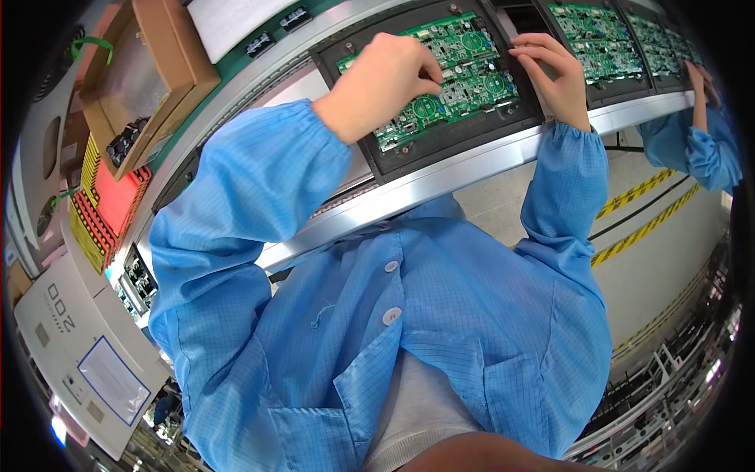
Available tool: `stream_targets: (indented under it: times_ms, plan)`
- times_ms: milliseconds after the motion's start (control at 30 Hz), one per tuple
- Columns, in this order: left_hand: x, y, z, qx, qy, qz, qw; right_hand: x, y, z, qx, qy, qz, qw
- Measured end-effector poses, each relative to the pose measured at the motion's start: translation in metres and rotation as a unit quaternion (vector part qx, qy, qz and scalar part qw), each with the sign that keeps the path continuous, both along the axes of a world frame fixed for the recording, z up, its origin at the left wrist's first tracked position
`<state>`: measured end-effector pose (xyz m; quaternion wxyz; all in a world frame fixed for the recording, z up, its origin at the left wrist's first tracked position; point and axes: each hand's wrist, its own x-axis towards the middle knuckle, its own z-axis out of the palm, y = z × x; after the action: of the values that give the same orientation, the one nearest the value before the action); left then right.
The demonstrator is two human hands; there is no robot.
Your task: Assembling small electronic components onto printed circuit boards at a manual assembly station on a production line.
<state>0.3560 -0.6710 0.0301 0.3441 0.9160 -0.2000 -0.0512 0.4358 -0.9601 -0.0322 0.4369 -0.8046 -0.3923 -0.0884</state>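
Observation:
My left hand (384, 82) is bent over a green circuit board (460, 98), thumb and forefinger curled close together just above its components. Whatever lies between those fingertips is too small or hidden to make out. The board sits in a black carrier tray (440, 149), beside a second, similar green panel (464, 35) toward the far side. Past the tray's right edge, my right hand (557, 72) points leftward with thumb and forefinger tips drawn together. I cannot make out anything between them.
More carriers with green boards (594, 43) stand to the right on the metal-edged line (487, 169). A co-worker's hand (697, 86) reaches in there. At left are a cardboard box (149, 79) with black parts, red and yellow bins (118, 200) and a white machine (82, 354).

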Motion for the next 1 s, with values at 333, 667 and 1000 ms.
stream_targets:
  times_ms: [333,667,1000]
  plan:
    - [-0.018,-0.018,-0.017,0.072,-0.014,0.015,0.997,-0.005,-0.01,-0.001,-0.002,0.079,-0.12,0.99]
    - [-0.016,-0.021,-0.01,0.192,-0.087,-0.013,0.977,0.008,-0.016,-0.005,-0.011,0.063,-0.135,0.989]
    - [-0.045,-0.009,0.002,0.26,-0.192,0.0,0.946,0.024,-0.033,-0.05,-0.002,0.086,-0.111,0.99]
